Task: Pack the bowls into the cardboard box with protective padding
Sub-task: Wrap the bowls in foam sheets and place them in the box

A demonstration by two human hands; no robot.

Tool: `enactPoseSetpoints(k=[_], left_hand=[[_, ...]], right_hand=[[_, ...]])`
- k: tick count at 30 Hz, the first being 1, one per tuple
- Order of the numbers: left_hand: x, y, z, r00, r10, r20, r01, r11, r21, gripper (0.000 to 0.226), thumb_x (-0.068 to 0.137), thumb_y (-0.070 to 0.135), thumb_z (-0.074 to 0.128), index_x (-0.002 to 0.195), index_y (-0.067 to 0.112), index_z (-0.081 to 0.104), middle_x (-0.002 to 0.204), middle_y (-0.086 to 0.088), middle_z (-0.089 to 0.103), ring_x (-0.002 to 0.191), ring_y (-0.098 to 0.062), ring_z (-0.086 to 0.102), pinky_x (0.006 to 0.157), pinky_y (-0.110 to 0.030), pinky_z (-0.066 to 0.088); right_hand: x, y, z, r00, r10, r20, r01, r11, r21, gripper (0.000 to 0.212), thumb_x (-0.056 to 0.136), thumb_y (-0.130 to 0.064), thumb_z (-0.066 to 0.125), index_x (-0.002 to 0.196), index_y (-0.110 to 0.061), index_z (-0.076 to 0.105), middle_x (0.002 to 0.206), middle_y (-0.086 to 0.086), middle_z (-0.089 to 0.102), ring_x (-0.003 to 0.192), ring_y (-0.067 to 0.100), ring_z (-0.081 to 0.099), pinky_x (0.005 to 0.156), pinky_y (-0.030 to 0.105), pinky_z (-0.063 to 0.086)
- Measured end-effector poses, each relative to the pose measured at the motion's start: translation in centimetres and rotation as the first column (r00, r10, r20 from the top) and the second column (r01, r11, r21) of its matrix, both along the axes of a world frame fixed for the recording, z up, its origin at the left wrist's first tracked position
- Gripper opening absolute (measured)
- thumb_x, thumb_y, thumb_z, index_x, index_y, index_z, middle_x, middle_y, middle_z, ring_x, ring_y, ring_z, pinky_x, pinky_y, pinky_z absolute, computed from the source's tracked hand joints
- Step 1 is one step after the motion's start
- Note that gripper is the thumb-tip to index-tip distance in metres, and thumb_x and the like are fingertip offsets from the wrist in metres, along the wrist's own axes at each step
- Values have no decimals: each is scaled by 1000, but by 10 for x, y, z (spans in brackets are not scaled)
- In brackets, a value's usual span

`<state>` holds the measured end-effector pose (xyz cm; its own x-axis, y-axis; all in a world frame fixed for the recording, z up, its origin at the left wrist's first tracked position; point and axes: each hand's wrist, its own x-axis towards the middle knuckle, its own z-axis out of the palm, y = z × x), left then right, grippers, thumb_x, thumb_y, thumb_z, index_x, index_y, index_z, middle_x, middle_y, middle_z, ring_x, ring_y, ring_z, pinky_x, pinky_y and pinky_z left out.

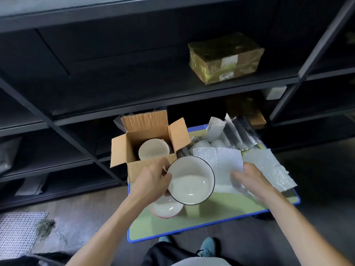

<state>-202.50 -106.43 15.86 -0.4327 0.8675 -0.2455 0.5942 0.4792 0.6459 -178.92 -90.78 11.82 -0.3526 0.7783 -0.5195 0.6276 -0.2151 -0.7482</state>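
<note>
Just below the middle of the frame, the person's left hand (151, 181) grips the dark-rimmed bowl (192, 181) by its left edge, thumb over the rim and fingers curled underneath. The bowl is held tilted above the table (153, 227). Right of it, the right hand (251, 181) lies over the near edge of a bubble-wrap sheet (217, 160). Its fingers are blurred, so it is unclear whether they pinch the sheet or only rest on it.

The step in hand looks like wrapping this bowl before boxing it. To do it well, the sheet should be spread flat and the bowl set near its middle, then the corners folded over the rim, since the rim is the part likeliest to chip.

Above and to the left, the cardboard box (144, 121) stands open with a pale bowl (153, 150) already inside. The wrapped bowl should therefore go in with padding between the two, not bare against it.

Another bowl (167, 208) sits on the table directly under the held one, so lowering straight down risks a knock. A second sheet (269, 166) lies at the right for it.
</note>
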Motion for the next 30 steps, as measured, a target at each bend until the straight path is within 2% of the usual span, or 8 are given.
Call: enactPoseSetpoints(k=[3, 7, 12, 17, 20, 24, 26, 30], left_hand=[[9, 14, 10, 1000, 6, -14, -6, 1000, 10, 6, 94, 17, 51, 96, 22, 53, 64, 4, 71, 53, 3, 65, 44, -13, 36], [15, 33, 14, 995, -3, 99, -3, 998, 55, 7, 94, 17, 50, 99, 22, 52, 80, 3, 71, 55, -10, 70, 69, -37, 57], [27, 51, 21, 992, -7, 123, -1, 998, 65, 13, 92, 18, 49, 99, 27, 54, 89, 4, 70, 54, -12, 71, 61, -33, 55], [36, 55, 20, 977, 11, 211, -22, 999, 46, 15, 92, 12, 49, 103, 20, 55, 90, -2, 71, 54, -14, 71, 61, -30, 56], [36, 58, 19, 957, 54, 285, -65, 997, 29, 17, 90, 11, 50, 102, 19, 56, 87, -3, 71, 56, -19, 72, 72, -47, 60], [36, 63, 19, 949, 77, 305, -90, 995, 29, 18, 88, 12, 50, 103, 20, 56, 88, -2, 70, 57, -19, 73, 75, -55, 59], [35, 64, 20, 948, 77, 308, -90, 996, 27, 19, 87, 12, 49, 103, 20, 56, 87, 0, 71, 57, -19, 73, 76, -52, 59], [33, 64, 22, 943, 83, 322, -100, 994, 36, 19, 89, 11, 48, 104, 19, 56, 84, -5, 71, 57, -20, 73, 63, -17, 52]], right_hand=[[3, -3, 2, 998, 24, -62, -22, 999, 29, 6, 76, -11, 54, 80, -13, 57, 71, 0, 55, 65, 19, 46, 56, 27, 36], [7, 0, -7, 995, 60, -81, -59, 998, 13, 7, 81, 0, 51, 83, -4, 56, 74, 5, 53, 69, 20, 44, 63, 31, 33], [8, 1, -12, 970, 66, -235, -91, 991, -98, 25, 66, -11, 64, 87, -19, 74, 83, 2, 73, 79, 21, 67, 81, 37, 55], [4, 2, -11, 927, 30, -375, -87, 987, -135, 44, 75, -13, 60, 113, -30, 72, 115, -1, 74, 115, 22, 66, 104, 49, 49], [4, 0, -10, 913, 46, -405, -106, 986, -127, 46, 83, -4, 59, 121, -28, 68, 120, 0, 71, 120, 23, 63, 108, 53, 45], [2, 1, -12, 879, 42, -475, -136, 977, -164, 47, 87, 5, 51, 125, -18, 67, 124, 8, 70, 123, 26, 61, 109, 53, 43], [3, 3, -13, 838, -1, -545, -159, 956, -246, 54, 86, 13, 47, 130, -14, 63, 131, 14, 65, 128, 31, 57, 112, 57, 38], [9, 9, -14, 739, -70, -670, -238, 903, -357, 59, 78, -2, 57, 137, -6, 55, 144, 23, 51, 136, 41, 45, 119, 60, 21]])
